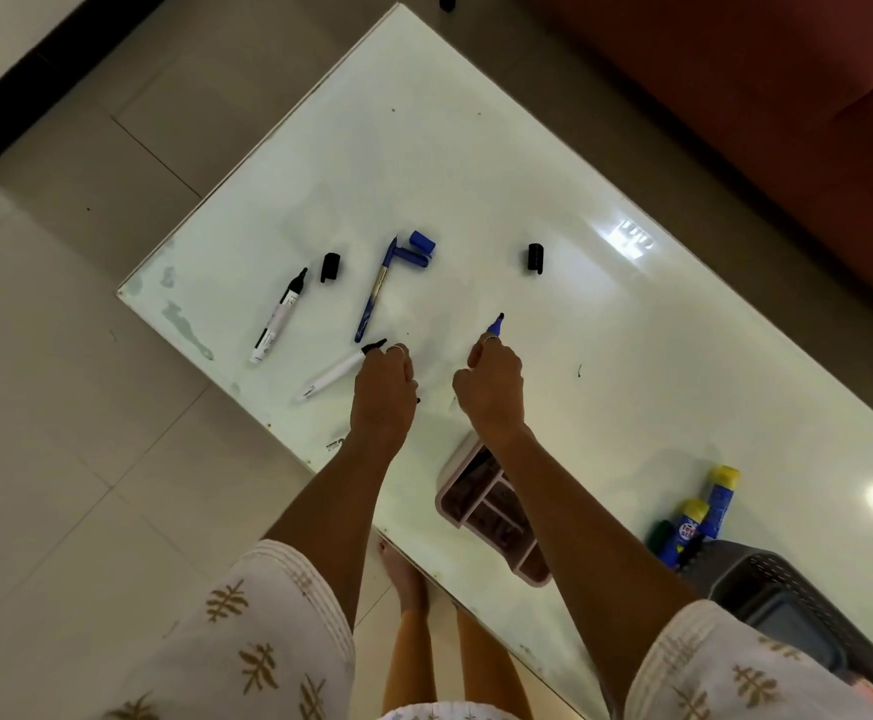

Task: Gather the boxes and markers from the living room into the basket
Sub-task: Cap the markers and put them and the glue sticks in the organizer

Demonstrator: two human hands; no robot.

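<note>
My right hand [491, 381] is closed around a blue marker [497, 327] whose bare tip points away from me. My left hand [385, 387] is curled shut beside the tip end of a white marker [333, 374] that lies on the table. A small black piece [417, 400] pokes out under its palm; I cannot tell what it is. Another white marker with a black tip [278, 317], a long blue pen [374, 291], two blue caps [421, 242] and two black caps [329, 266] [535, 258] lie loose further out. The grey basket [767, 589] stands at the near right.
A pink divided box [450, 485] lies under my right forearm on the white glass table [476, 148]. Blue bottles with yellow caps [720, 496] lean at the basket. A red sofa [787, 96] runs along the table's far right side. Tiled floor [86, 459] lies left of the table.
</note>
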